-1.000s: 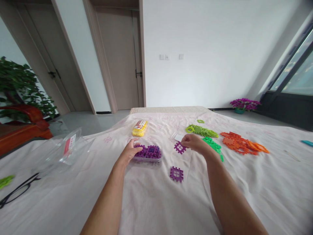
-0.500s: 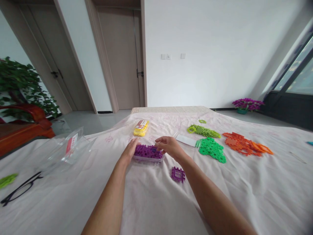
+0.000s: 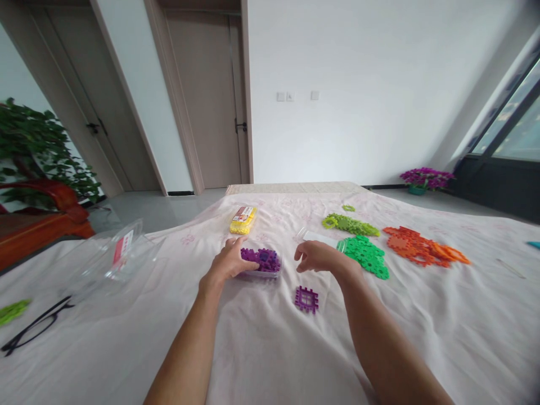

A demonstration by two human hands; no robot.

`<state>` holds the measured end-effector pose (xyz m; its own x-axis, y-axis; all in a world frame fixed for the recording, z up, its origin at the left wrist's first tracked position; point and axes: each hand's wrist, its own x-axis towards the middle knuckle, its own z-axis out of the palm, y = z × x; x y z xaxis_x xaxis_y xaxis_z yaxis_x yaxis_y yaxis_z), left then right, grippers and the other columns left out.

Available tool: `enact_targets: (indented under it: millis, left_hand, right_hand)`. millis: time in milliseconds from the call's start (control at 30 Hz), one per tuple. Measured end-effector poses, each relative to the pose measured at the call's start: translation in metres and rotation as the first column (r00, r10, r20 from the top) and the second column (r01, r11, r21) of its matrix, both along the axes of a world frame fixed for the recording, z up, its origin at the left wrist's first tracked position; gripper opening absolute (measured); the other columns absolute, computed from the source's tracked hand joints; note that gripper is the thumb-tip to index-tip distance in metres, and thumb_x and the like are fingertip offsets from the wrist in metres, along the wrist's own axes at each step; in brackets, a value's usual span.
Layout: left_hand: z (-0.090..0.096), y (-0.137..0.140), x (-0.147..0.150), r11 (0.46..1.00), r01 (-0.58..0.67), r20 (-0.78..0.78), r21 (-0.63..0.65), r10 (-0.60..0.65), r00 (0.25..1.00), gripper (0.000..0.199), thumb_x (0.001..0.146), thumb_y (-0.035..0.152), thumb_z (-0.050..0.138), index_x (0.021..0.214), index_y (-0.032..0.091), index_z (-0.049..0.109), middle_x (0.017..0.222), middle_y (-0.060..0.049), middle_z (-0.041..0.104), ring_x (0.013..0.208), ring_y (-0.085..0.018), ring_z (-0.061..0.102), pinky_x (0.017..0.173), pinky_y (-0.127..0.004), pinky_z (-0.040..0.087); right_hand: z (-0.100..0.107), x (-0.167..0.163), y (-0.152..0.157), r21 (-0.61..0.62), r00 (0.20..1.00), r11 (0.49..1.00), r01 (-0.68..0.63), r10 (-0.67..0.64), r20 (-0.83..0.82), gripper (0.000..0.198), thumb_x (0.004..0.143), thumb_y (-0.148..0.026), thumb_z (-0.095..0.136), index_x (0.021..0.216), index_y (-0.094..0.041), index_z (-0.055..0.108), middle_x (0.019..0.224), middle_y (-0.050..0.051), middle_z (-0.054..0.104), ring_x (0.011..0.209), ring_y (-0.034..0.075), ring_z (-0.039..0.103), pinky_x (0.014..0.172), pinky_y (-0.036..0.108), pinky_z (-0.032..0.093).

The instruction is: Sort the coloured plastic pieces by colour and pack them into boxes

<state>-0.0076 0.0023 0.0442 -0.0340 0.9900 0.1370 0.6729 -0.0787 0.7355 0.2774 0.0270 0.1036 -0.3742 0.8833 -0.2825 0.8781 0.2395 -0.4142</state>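
Observation:
A clear plastic box [image 3: 270, 275] full of purple interlocking toy pieces [image 3: 265, 259] lies on the cloth in front of me. My left hand [image 3: 226, 261] grips the box's left end, its thumb laid over the purple pieces and its fingers around the far side. To the right of the box, my right hand [image 3: 321, 256] is held apart from it, fingers loosely bent and spread, with nothing visible in them. Below that hand lies a single square purple piece [image 3: 306, 299]. The left fingertips are partly hidden.
A yellow package [image 3: 243, 220] stands beyond the box. Green pieces [image 3: 365, 256], lime pieces [image 3: 352, 225] and orange pieces [image 3: 422, 247] are heaped to the right. A clear container [image 3: 318, 239] lies by the green heap. Leftward are crumpled clear packaging [image 3: 122, 253] and glasses [image 3: 37, 323].
My right hand has moved rightward, off the box. My left hand has shifted right, bringing its thumb over the purple pieces at the left end.

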Motion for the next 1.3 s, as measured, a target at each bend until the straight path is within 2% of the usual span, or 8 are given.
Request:
enact_targets:
  millis: [100,267,500,667,833,1033,1167,1300]
  left_hand:
    - [-0.002,0.0,-0.001,1.0,0.011,-0.015,-0.001,-0.011,1.0,0.085,0.054,0.037,0.083,0.133,0.026,0.052,0.141,-0.013,0.045,0.128,-0.033,0.048,0.107,-0.039,0.034]
    - [-0.002,0.003,-0.007,0.999,0.034,0.157,-0.006,-0.033,0.987,0.072,0.062,0.028,0.075,0.131,0.023,0.055,0.138,-0.01,0.051,0.13,-0.029,0.046,0.11,-0.037,0.032]
    - [-0.005,0.005,-0.007,0.999,0.029,0.313,-0.032,-0.017,0.95,0.061,0.07,0.023,0.067,0.129,0.021,0.054,0.137,-0.012,0.054,0.132,-0.027,0.045,0.108,-0.038,0.035]
    - [-0.003,0.005,-0.006,0.997,0.021,0.394,-0.072,0.009,0.919,0.061,0.069,0.013,0.062,0.129,0.018,0.054,0.136,-0.016,0.055,0.134,-0.026,0.044,0.106,-0.037,0.037]
    - [-0.006,0.005,-0.003,0.997,0.007,0.43,-0.082,0.029,0.902,0.064,0.07,0.023,0.071,0.131,0.02,0.052,0.14,-0.017,0.051,0.135,-0.028,0.043,0.107,-0.039,0.037]
    - [-0.008,0.005,-0.002,0.995,0.01,0.452,-0.101,0.037,0.891,0.076,0.064,0.023,0.079,0.133,0.02,0.049,0.142,-0.019,0.048,0.136,-0.03,0.041,0.106,-0.04,0.037]
    - [-0.009,0.005,-0.003,0.994,0.018,0.461,-0.11,0.035,0.887,0.076,0.066,0.025,0.078,0.135,0.02,0.047,0.138,-0.019,0.05,0.134,-0.029,0.043,0.105,-0.039,0.039]
    - [-0.007,0.002,-0.002,0.992,0.012,0.483,-0.127,0.051,0.874,0.076,0.068,0.026,0.076,0.137,0.019,0.046,0.134,-0.019,0.052,0.13,-0.028,0.048,0.101,-0.038,0.043]
  right_hand:
    - [-0.007,0.002,0.0,-0.111,0.989,0.99,-0.089,0.102,0.109,0.045,0.058,-0.027,0.079,0.101,-0.021,0.071,0.083,0.004,0.072,0.064,0.017,0.064,0.053,0.022,0.043]
    - [-0.011,-0.004,-0.006,-0.157,0.95,0.98,-0.119,0.158,0.271,0.048,0.052,-0.026,0.08,0.1,-0.02,0.072,0.079,0.004,0.07,0.061,0.018,0.063,0.053,0.025,0.044]
    - [-0.018,-0.006,-0.007,-0.255,0.948,0.949,-0.183,0.239,0.208,0.032,0.059,-0.017,0.069,0.091,-0.016,0.074,0.063,0.001,0.064,0.056,0.014,0.058,0.052,0.022,0.041]
    - [-0.011,-0.008,-0.011,-0.218,0.94,0.956,-0.197,0.248,0.235,0.031,0.06,-0.013,0.062,0.087,-0.013,0.076,0.066,0.004,0.067,0.055,0.014,0.057,0.051,0.022,0.038]
    - [-0.016,0.003,-0.002,-0.011,0.961,0.986,-0.166,0.164,0.224,0.027,0.064,-0.018,0.061,0.085,-0.015,0.076,0.076,0.006,0.072,0.064,0.017,0.062,0.054,0.023,0.039]
    - [-0.022,0.003,0.0,-0.12,0.951,0.975,-0.189,0.212,0.224,0.048,0.052,-0.031,0.08,0.1,-0.024,0.073,0.089,0.002,0.073,0.072,0.018,0.064,0.057,0.023,0.04]
    - [-0.021,-0.005,-0.006,-0.131,0.922,0.974,-0.184,0.217,0.322,0.038,0.052,-0.031,0.08,0.089,-0.022,0.075,0.079,0.003,0.072,0.066,0.019,0.064,0.055,0.025,0.04]
    - [-0.02,0.004,-0.001,-0.048,0.962,0.99,-0.136,0.143,0.231,0.036,0.053,-0.029,0.08,0.088,-0.021,0.076,0.08,0.003,0.073,0.068,0.018,0.064,0.056,0.024,0.04]
